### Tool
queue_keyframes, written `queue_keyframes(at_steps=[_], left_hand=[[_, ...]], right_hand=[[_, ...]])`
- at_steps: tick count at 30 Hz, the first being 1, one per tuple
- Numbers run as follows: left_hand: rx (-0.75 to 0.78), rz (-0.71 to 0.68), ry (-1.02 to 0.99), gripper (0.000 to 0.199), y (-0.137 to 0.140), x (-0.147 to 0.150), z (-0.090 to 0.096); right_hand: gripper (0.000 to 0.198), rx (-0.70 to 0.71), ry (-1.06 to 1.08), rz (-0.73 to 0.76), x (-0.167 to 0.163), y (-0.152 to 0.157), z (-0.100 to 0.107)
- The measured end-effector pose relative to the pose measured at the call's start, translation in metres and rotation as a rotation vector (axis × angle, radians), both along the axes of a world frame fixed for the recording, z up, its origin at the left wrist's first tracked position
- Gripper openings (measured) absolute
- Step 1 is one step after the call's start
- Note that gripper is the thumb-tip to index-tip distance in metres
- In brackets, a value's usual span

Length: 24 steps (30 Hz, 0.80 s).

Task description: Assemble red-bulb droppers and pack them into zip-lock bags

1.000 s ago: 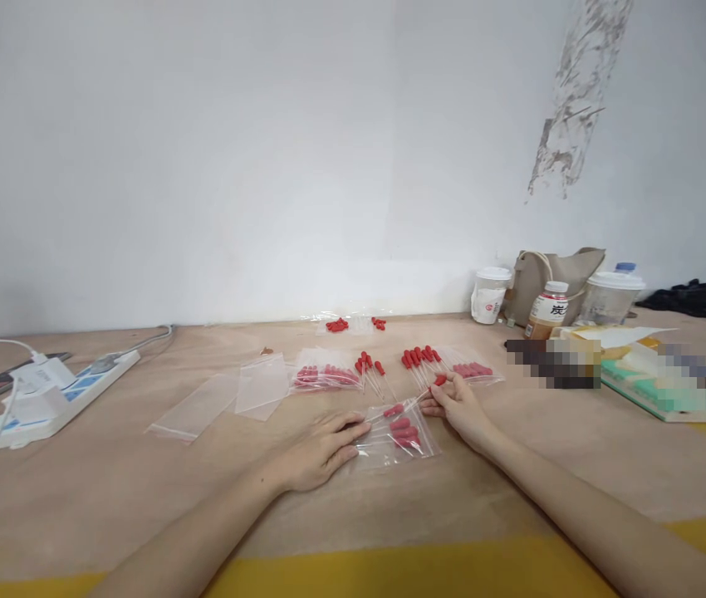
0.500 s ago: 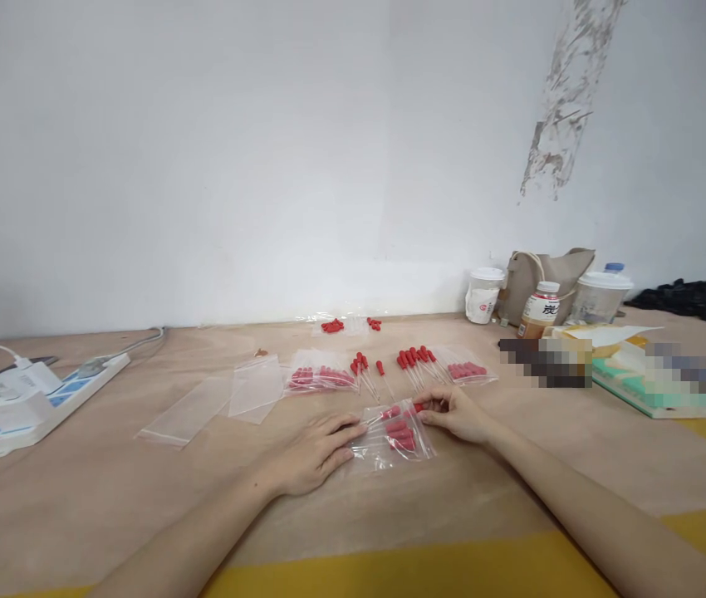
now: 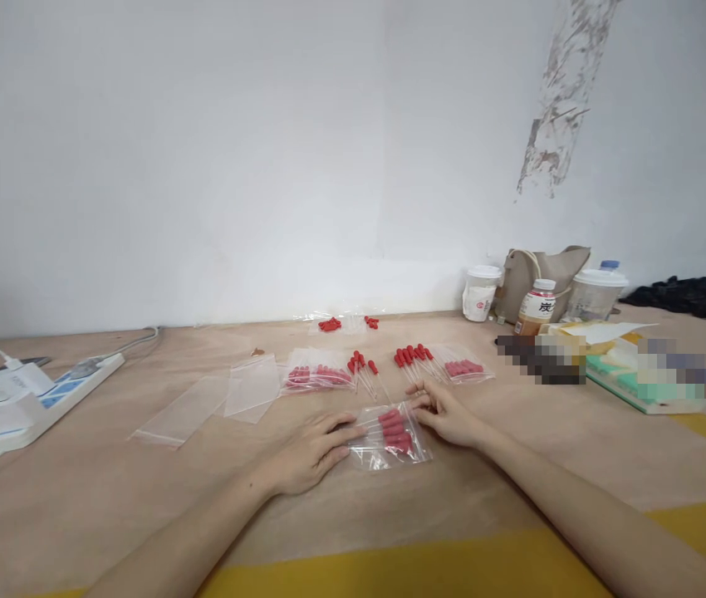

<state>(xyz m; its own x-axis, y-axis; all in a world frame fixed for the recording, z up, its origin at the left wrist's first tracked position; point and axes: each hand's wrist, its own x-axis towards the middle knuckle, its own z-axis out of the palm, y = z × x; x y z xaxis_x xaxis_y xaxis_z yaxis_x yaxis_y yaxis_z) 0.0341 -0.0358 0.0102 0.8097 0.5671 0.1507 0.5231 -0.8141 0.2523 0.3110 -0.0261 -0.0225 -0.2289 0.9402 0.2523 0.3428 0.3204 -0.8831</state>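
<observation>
A clear zip bag (image 3: 373, 458) lies flat on the table in front of me. Inside it are several droppers (image 3: 394, 429) with red rubber bulbs toward the right and thin clear stems toward the left. My left hand (image 3: 312, 453) holds the bag's left edge between thumb and fingers. At the right end, near the bag's mouth, my right hand (image 3: 443, 413) has thumb and forefinger curled at the upper corner of the bag. Beyond the bag lie loose droppers in a small group (image 3: 359, 364) and a larger group (image 3: 412, 359).
Filled bags of droppers lie behind left (image 3: 317, 375) and right (image 3: 465, 368). Flat clear bags (image 3: 188, 409) are at left, beside a power strip (image 3: 70, 394). Red bulbs (image 3: 330, 325) sit by the wall. A cup (image 3: 481, 295), bottle (image 3: 536, 309) and green box (image 3: 633, 384) stand at right.
A red-bulbed dropper that my right hand held at the bag's mouth is now inside, lined up with the others. The right fingers have loosened from its bulb.
</observation>
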Motion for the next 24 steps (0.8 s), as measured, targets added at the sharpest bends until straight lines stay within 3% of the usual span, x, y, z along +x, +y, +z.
queue_keyframes(at_steps=[2, 5, 8, 17, 20, 24], left_hand=[[-0.004, 0.001, 0.006, 0.036, 0.0, 0.0, 0.0], [-0.015, 0.005, 0.015, 0.036, -0.002, 0.0, 0.002], [-0.03, 0.009, 0.009, 0.035, -0.004, 0.0, 0.004], [-0.028, -0.018, -0.043, 0.032, -0.005, 0.001, 0.006], [-0.026, -0.006, -0.011, 0.035, -0.005, 0.001, 0.005], [-0.029, -0.003, -0.003, 0.036, -0.003, 0.001, 0.003]], right_hand=[[0.023, -0.001, -0.066, -0.083, 0.003, 0.007, 0.005], [0.012, 0.033, -0.341, -0.285, 0.002, 0.024, 0.018], [0.013, 0.031, -0.54, -0.385, -0.013, 0.047, 0.031], [0.031, -0.082, -0.651, -0.442, -0.075, 0.096, 0.033], [0.042, -0.049, -0.623, -0.472, -0.066, 0.092, 0.04], [0.052, 0.065, -0.528, -0.532, -0.029, 0.069, 0.047]])
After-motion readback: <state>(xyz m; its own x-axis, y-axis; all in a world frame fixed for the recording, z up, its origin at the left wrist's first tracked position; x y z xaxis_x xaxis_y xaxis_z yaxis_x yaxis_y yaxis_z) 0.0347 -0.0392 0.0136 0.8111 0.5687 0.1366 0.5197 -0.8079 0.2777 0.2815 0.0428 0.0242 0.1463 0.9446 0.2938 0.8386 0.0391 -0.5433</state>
